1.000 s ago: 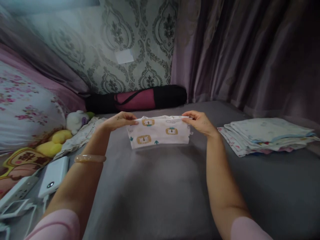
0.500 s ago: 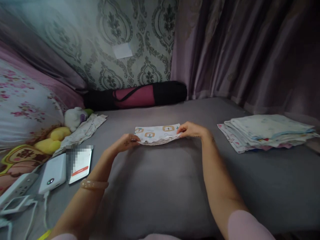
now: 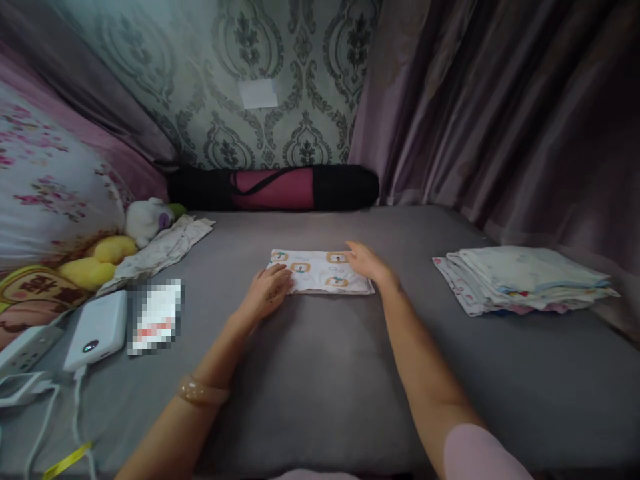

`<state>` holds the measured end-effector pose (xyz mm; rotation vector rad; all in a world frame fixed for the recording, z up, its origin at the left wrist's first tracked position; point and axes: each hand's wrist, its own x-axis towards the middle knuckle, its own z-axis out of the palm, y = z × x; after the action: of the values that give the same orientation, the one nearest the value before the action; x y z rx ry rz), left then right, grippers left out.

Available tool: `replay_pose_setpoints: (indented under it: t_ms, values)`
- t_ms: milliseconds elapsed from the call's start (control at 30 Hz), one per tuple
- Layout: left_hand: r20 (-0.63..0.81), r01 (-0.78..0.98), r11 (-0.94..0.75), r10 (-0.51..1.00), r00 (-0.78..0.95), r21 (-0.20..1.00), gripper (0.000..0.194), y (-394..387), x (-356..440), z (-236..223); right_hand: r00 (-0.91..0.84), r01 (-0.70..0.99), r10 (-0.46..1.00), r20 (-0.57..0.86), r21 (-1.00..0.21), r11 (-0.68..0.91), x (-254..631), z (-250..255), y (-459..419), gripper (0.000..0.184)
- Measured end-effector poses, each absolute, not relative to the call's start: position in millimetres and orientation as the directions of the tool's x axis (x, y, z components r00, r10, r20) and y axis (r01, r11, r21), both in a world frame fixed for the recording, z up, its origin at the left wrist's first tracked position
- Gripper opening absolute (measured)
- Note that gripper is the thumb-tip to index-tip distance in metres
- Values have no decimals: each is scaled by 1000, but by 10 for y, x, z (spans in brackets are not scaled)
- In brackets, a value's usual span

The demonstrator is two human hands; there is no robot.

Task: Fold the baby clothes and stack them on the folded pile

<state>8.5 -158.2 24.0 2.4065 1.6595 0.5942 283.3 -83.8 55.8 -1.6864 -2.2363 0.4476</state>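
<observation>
A folded white cloth [image 3: 320, 273] with an orange-brown animal print lies flat on the grey bed sheet [image 3: 325, 373] in front of me. My left hand [image 3: 270, 288] rests on its left end, fingers stretched over the fabric. At the right end, my right hand [image 3: 369, 261] lies with its fingers extended on the cloth's upper right corner. Neither hand pinches the fabric. Part of the cloth's left and right edges is hidden beneath the hands.
To the right sits a stack of folded cloths [image 3: 530, 273]. On the left are a crumpled cloth [image 3: 163, 250], plush toys [image 3: 95, 267], a white power bank [image 3: 97, 330], a blurred-out phone [image 3: 157, 317], a power strip [image 3: 27, 350] and cables. A black-and-pink rolled bag [image 3: 275, 189] lies along the wall.
The cloth's near edge, lifted in both hands before, now lies flat on the bed. My fingers have let go of that edge and spread onto the cloth. The view has shifted slightly.
</observation>
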Motion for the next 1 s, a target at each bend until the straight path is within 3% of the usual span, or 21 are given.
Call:
replay_pose_setpoints:
  t_ms: [133, 300, 533, 767, 900, 1000]
  values:
    - [231, 918, -317, 937, 263, 239, 46, -1664, 164, 76, -236, 935, 972, 6, -271, 229, 2479, 419, -941, 64]
    - [224, 930, -305, 940, 258, 208, 50, -1701, 150, -20, -152, 968, 988, -15, -203, 146, 2485, 240, -951, 76]
    - [134, 926, -321, 945, 299, 200, 54, -1691, 124, -120, -133, 975, 991, -30, -185, 125, 2649, 27, -868, 74]
    - [187, 919, -317, 942, 278, 234, 50, -1723, 116, -51, -117, 984, 990, -76, -145, 105, 2598, 144, -861, 70]
    - [225, 922, -291, 945, 236, 255, 49, -1737, 93, 3, -208, 967, 978, 28, -143, 210, 2366, 240, -913, 66]
    - [223, 925, -267, 952, 209, 269, 50, -1739, 70, 2, -301, 938, 954, 9, -176, 298, 2196, 201, -966, 64]
